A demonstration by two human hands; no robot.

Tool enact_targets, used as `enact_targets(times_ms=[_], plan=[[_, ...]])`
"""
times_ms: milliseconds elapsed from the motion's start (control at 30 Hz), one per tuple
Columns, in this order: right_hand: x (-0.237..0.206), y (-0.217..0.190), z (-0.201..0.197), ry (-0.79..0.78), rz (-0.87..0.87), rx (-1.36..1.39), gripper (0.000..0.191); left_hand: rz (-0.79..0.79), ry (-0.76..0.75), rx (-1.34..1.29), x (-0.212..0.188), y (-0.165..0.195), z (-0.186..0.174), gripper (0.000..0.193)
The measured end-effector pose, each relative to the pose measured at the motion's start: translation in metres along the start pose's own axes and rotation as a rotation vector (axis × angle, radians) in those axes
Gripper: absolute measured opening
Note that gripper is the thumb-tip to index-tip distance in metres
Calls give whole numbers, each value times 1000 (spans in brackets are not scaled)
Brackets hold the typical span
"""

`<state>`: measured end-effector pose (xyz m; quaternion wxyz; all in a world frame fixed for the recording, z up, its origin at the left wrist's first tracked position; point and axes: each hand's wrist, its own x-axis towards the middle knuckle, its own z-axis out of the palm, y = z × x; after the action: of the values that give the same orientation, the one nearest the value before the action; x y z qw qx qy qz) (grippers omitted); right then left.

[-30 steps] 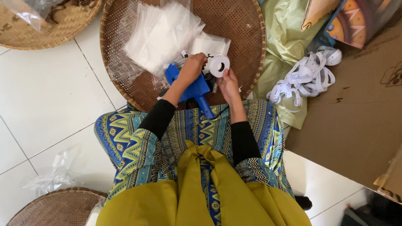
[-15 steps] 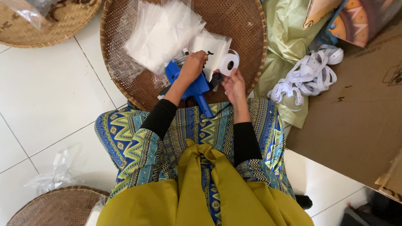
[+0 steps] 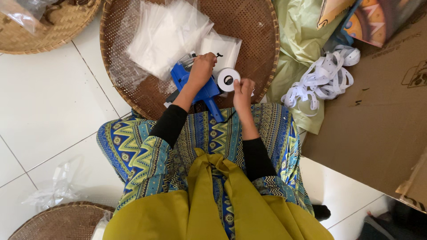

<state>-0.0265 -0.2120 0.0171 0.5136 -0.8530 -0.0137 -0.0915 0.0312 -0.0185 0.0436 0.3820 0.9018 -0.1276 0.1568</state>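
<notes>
Blue plastic label gun (image 3: 200, 91) lies at the near edge of the round woven tray (image 3: 258, 26), w/ the left hand (image 3: 202, 69) on top of it, fingers closed around its body. Right hand (image 3: 242, 89), just right of the gun, pinches a white label roll (image 3: 228, 79) btwn its fingers, roll touching the gun's right side. Clear plastic bags (image 3: 164, 33) sit farther back on the tray; loose white backing strip (image 3: 322, 80) lies right of the tray on green cloth (image 3: 298, 40).
</notes>
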Motion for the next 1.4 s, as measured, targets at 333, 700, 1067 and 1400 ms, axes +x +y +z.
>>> enact_targets(times_ms=[333,700,1067,1400], plan=[[-6,1,6,1,323,49,37,-30,79,55,-7,-3,2,8],[-7,-32,9,7,20,155,34,-76,240,96,-31,8,-28,7],[-21,-86,-8,-206,-373,81,26,-191,388,29,-102,58,-75,13],[-14,-87,-17,-245,-406,68,26,-60,1,92,-87,81,-122,56]])
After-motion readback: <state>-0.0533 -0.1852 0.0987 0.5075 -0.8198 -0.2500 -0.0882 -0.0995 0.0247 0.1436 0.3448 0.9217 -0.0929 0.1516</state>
